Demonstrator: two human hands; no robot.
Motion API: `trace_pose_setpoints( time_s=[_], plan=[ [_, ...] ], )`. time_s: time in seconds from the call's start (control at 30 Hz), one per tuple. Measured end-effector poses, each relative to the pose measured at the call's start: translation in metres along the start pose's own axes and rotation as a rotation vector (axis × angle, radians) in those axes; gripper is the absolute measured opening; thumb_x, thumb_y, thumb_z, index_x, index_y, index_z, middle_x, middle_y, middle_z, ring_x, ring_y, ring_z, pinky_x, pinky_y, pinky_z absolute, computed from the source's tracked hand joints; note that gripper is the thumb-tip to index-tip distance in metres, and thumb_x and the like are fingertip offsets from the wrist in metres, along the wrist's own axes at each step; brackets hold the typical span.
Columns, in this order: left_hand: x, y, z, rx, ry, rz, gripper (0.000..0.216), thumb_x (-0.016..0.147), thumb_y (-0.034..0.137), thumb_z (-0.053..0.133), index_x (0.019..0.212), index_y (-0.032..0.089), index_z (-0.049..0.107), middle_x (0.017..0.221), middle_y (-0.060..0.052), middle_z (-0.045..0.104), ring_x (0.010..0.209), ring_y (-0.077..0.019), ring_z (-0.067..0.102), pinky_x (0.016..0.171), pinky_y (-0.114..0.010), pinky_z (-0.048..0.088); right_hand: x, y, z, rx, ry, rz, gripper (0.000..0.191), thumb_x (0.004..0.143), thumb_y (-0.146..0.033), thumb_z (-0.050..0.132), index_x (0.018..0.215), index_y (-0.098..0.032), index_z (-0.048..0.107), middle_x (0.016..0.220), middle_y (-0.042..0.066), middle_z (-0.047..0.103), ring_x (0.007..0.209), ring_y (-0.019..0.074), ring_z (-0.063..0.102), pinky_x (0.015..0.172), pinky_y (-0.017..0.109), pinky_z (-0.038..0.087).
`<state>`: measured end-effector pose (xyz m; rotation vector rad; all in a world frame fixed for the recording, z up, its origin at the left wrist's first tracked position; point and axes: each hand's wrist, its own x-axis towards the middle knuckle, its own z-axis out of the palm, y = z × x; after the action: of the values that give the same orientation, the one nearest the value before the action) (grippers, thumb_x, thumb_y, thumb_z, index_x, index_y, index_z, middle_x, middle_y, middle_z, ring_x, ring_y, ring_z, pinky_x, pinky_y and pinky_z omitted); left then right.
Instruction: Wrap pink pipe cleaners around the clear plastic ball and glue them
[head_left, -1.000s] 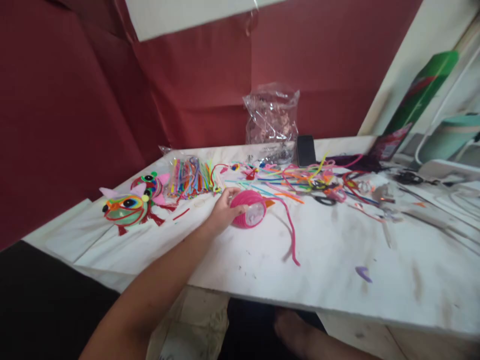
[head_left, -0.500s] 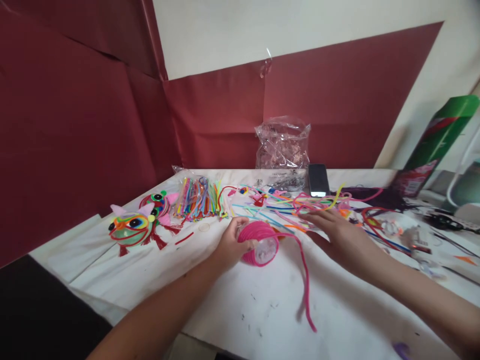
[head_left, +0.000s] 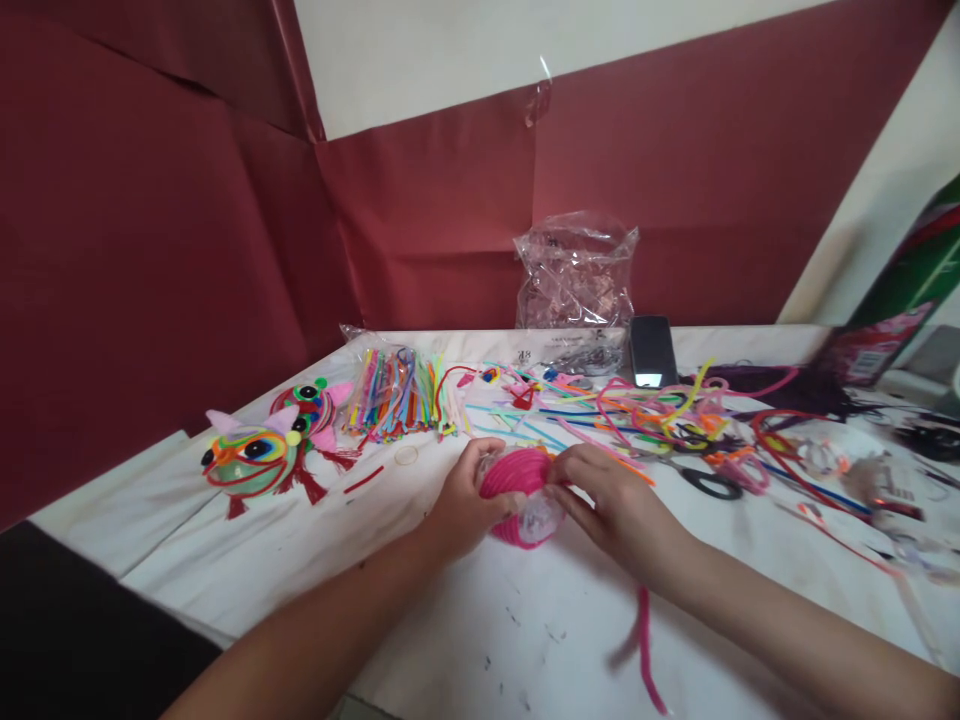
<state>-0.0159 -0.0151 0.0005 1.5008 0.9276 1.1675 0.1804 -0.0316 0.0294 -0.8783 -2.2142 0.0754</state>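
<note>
A clear plastic ball wrapped in pink pipe cleaner (head_left: 517,492) sits between both my hands above the white table (head_left: 525,640). My left hand (head_left: 463,505) cups its left side with fingers curled round it. My right hand (head_left: 611,500) pinches its right side, where the loose pink pipe cleaner tail (head_left: 643,650) trails down toward the table's near edge. Behind the ball lies a scatter of loose coloured pipe cleaners (head_left: 622,410).
Two finished colourful ball fish (head_left: 259,452) lie at the left. A packet of coloured pipe cleaners (head_left: 397,392), a clear plastic bag (head_left: 577,280), a phone (head_left: 651,350) and scissors (head_left: 705,482) lie behind and to the right. Red paper covers the wall.
My right hand came in from the right, passed over the loose pipe cleaners and closed on the ball's right side. The left hand kept hold and lifted the ball slightly.
</note>
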Motion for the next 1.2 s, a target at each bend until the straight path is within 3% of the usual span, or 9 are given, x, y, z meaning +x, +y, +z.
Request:
trace_pose_setpoints(
  time_s=[0.13,0.27,0.43,0.53,0.63,0.7,0.77,0.9,1.2],
  plan=[
    [-0.001,0.004,0.001,-0.007,-0.009,-0.001,0.058,0.058,0.027,0.076,0.107,0.019,0.046,0.099,-0.004,0.058,0.089,-0.0197,0.056,0.076,-0.029,0.045,-0.001,0.000,-0.001,0.041,-0.028,-0.099,0.018,0.090,-0.016,0.040,0.085,-0.020,0.057,0.080,0.008,0.061,0.075,0.0194,0.057,0.065,0.031,0.047],
    [-0.005,0.009,0.003,0.031,-0.064,0.021,0.060,0.057,0.027,0.076,0.108,0.020,0.046,0.100,-0.005,0.058,0.089,-0.0206,0.057,0.076,-0.030,0.046,0.000,-0.001,-0.003,0.198,-0.062,0.080,0.012,0.084,-0.014,0.048,0.076,-0.021,0.052,0.073,0.003,0.057,0.067,0.0158,0.054,0.060,0.027,0.045],
    [-0.006,0.007,0.004,0.026,-0.045,0.020,0.061,0.058,0.029,0.076,0.110,0.021,0.045,0.101,-0.004,0.058,0.089,-0.0201,0.058,0.075,-0.029,0.046,0.002,0.001,0.000,0.366,-0.095,0.275,0.010,0.076,-0.017,0.052,0.068,-0.021,0.052,0.069,0.000,0.056,0.065,0.0148,0.053,0.059,0.027,0.044],
    [-0.004,0.003,0.002,0.011,-0.046,0.000,0.061,0.061,0.037,0.076,0.112,0.021,0.046,0.104,-0.005,0.059,0.094,-0.0219,0.058,0.080,-0.031,0.045,0.003,0.001,0.001,0.391,-0.067,0.320,0.011,0.076,-0.020,0.052,0.065,-0.021,0.051,0.065,-0.001,0.054,0.062,0.0141,0.052,0.057,0.027,0.043],
    [-0.002,0.000,0.000,0.025,-0.025,0.029,0.047,0.075,0.047,0.063,0.111,0.020,0.051,0.110,-0.007,0.059,0.103,-0.0236,0.056,0.089,-0.034,0.042,0.003,0.000,0.002,0.401,-0.070,0.337,0.010,0.075,-0.020,0.051,0.065,-0.021,0.052,0.065,-0.001,0.055,0.062,0.0142,0.052,0.057,0.027,0.043],
    [-0.002,0.001,0.000,0.016,-0.017,0.042,0.042,0.078,0.048,0.057,0.110,0.020,0.053,0.113,-0.008,0.058,0.107,-0.0241,0.054,0.092,-0.035,0.041,0.003,-0.001,0.002,0.398,-0.061,0.327,0.010,0.076,-0.020,0.051,0.066,-0.021,0.052,0.066,-0.001,0.055,0.062,0.0141,0.052,0.058,0.027,0.043],
    [-0.002,0.003,0.001,0.021,-0.028,0.035,0.047,0.072,0.042,0.066,0.111,0.020,0.051,0.114,-0.008,0.058,0.108,-0.0248,0.054,0.091,-0.035,0.041,0.003,-0.001,0.002,0.382,-0.044,0.311,0.010,0.076,-0.020,0.051,0.066,-0.021,0.052,0.065,-0.001,0.055,0.061,0.0139,0.052,0.057,0.027,0.043],
    [-0.004,0.014,0.005,0.124,-0.019,-0.004,0.059,0.058,0.027,0.077,0.109,0.020,0.048,0.106,-0.005,0.058,0.098,-0.0233,0.056,0.083,-0.032,0.044,0.002,-0.004,0.002,0.345,-0.017,0.298,0.010,0.075,-0.018,0.052,0.066,-0.021,0.052,0.065,-0.001,0.055,0.060,0.0140,0.051,0.056,0.027,0.043],
    [-0.007,0.015,0.006,0.125,0.072,-0.022,0.053,0.058,0.025,0.075,0.102,0.022,0.045,0.086,0.001,0.054,0.074,-0.0156,0.054,0.065,-0.026,0.044,0.001,-0.009,0.004,0.316,0.045,0.275,0.007,0.079,-0.021,0.051,0.074,-0.022,0.054,0.072,0.001,0.060,0.067,0.0155,0.057,0.061,0.028,0.046]
  ],
)
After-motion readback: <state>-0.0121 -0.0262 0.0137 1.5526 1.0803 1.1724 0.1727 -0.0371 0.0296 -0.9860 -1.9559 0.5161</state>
